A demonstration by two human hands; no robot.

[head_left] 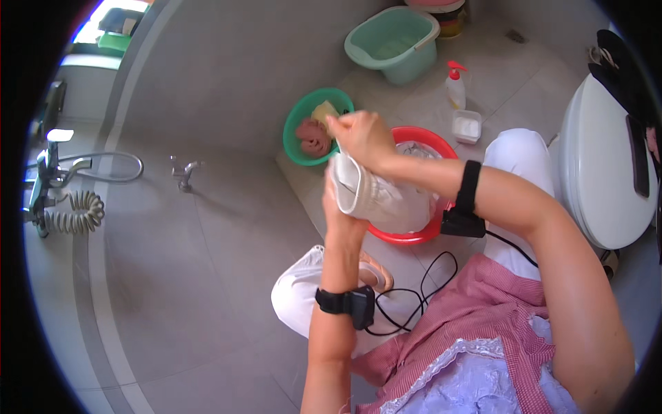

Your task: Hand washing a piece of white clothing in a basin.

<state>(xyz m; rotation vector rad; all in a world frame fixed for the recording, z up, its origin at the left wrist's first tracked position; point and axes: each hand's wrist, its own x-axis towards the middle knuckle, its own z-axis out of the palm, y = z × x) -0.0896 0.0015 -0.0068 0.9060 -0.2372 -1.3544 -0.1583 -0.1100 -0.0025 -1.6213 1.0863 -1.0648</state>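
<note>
Over a red basin (pixel 407 238) on the floor I hold up a wet-looking white garment (pixel 396 205) with a gathered elastic band. My left hand (pixel 336 207) grips the band's left side from below, its fingers partly hidden behind the cloth. Closed above it, my right hand (pixel 363 140) pinches the far edge of the garment. The lower part of the cloth hangs into the basin, where more white fabric shows behind my right wrist. Beyond my hands, a green basin (pixel 293 124) holds a pink cloth (pixel 314 138) and a yellowish cloth (pixel 324 112).
Farther off stand a pale green tub (pixel 407 69), a white pump bottle with a red top (pixel 455 90) and a small white container (pixel 467 127). A toilet (pixel 610 165) is at my right. Wall tap (pixel 185 174) and shower hose (pixel 83 207) are left. Black cables (pixel 420 297) trail from my wrist straps.
</note>
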